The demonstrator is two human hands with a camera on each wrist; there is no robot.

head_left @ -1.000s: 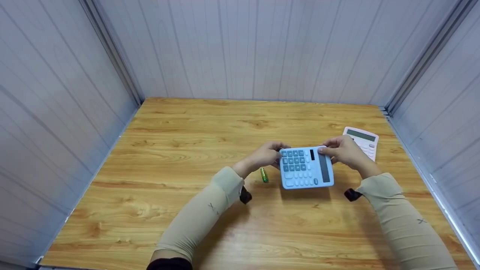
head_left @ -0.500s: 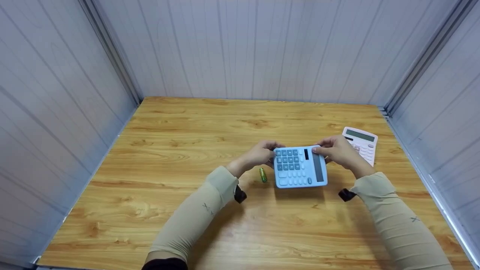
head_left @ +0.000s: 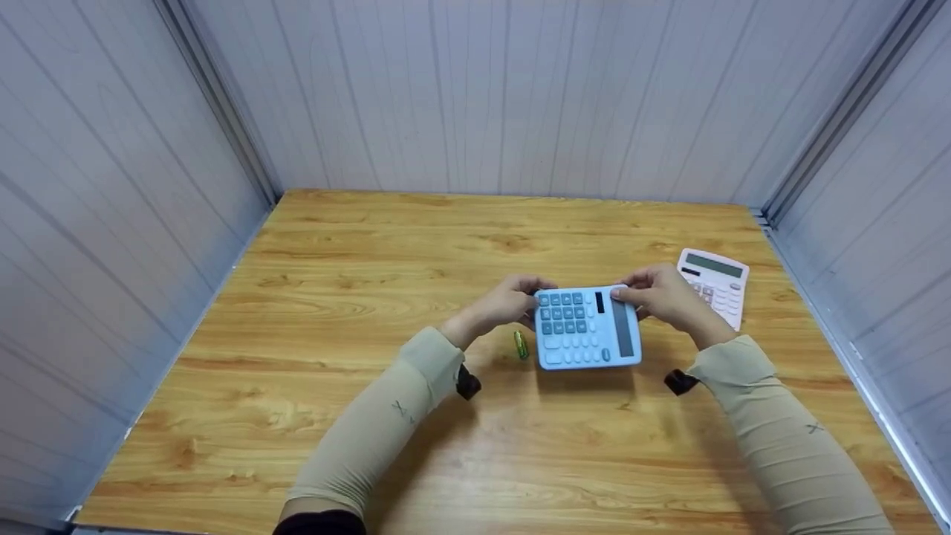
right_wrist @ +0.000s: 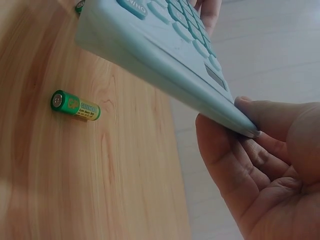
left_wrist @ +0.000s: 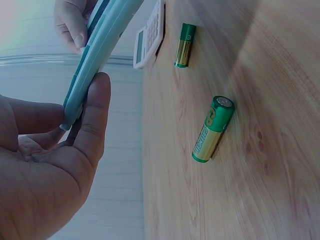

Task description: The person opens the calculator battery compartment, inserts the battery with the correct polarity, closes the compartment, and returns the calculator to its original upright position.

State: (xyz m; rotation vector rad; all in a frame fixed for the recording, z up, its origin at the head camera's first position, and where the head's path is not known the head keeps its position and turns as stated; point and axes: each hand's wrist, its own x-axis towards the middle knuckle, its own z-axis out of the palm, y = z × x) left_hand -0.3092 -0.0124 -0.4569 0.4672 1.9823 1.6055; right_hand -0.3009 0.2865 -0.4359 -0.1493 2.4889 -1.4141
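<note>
A light blue calculator [head_left: 587,327] is held up above the table, turned sideways with its display to the right. My left hand [head_left: 505,305] pinches its left end between thumb and fingers. At the display end, my right hand [head_left: 665,297] grips the upper corner, thumb on the front and fingers behind. A green and gold battery [head_left: 521,345] lies on the wood just left of the calculator. The left wrist view also shows a second battery [left_wrist: 185,46] farther off, which the calculator hides in the head view.
On the right side of the wooden table [head_left: 356,297] lies a pale pink calculator [head_left: 717,286], partly behind my right hand. White panelled walls [head_left: 475,96] enclose the table at the back and both sides.
Both hands have shifted a little to the left with the blue calculator. More of the pink calculator now shows beside my right hand. The battery stays in place.
</note>
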